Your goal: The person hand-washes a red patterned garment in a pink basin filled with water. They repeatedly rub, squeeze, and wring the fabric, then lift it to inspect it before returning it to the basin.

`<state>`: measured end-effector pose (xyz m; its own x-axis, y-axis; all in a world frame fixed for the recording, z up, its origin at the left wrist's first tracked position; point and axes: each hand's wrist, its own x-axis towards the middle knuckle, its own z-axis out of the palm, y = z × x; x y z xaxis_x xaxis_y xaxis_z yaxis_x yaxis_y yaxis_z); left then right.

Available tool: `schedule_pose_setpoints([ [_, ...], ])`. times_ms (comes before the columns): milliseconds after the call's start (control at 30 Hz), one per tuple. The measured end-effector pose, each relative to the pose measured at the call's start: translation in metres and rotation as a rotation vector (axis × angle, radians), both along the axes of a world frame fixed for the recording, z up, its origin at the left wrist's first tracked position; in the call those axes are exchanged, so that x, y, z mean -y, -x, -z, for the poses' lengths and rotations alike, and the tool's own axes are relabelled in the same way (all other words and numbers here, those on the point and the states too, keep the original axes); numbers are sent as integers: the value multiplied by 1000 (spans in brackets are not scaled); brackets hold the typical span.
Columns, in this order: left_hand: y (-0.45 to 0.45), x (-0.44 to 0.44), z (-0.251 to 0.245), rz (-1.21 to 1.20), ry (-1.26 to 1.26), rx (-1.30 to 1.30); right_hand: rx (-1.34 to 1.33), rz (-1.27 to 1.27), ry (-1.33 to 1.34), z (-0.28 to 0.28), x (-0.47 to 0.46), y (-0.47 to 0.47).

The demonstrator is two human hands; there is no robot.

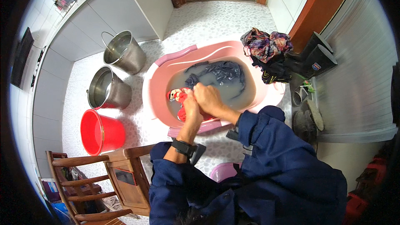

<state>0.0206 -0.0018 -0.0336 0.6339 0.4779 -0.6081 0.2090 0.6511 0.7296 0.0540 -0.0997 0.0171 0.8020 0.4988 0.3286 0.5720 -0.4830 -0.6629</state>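
Note:
A pink plastic tub [156,100] holds cloudy water. Over its near left part, my left hand [191,107] and my right hand [207,98] are pressed close together, both closed on a red patterned cloth [179,95]. Part of this cloth hangs down by the tub's near wall, and my hands hide some of it. Beyond them a dark garment [223,70] floats, partly under the water. A flowered cloth [265,43] lies bunched on dark clothing [272,70] at the tub's right rim.
Two metal buckets [132,59] [120,95] and a red bucket [114,132] stand left of the tub. A wooden chair [81,162] is at the lower left. Black rubber boots [315,62] and shoes [314,115] stand at the right, beside a translucent panel [353,78].

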Motion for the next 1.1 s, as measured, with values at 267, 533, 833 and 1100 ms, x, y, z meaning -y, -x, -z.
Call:
schedule_pose_setpoints([
  [267, 4, 8, -15, -141, -82, 98, -100, -244, 72, -18, 0, 7],
  [533, 7, 13, -23, -81, 1, 83, -106, -133, 167, -32, 1, 8],
  [833, 17, 17, -22, -51, 175, 46, -83, -82, 153, -14, 2, 9],
  [1100, 14, 17, -15, -152, -40, 8, -56, -170, 95, -16, 6, 13],
])
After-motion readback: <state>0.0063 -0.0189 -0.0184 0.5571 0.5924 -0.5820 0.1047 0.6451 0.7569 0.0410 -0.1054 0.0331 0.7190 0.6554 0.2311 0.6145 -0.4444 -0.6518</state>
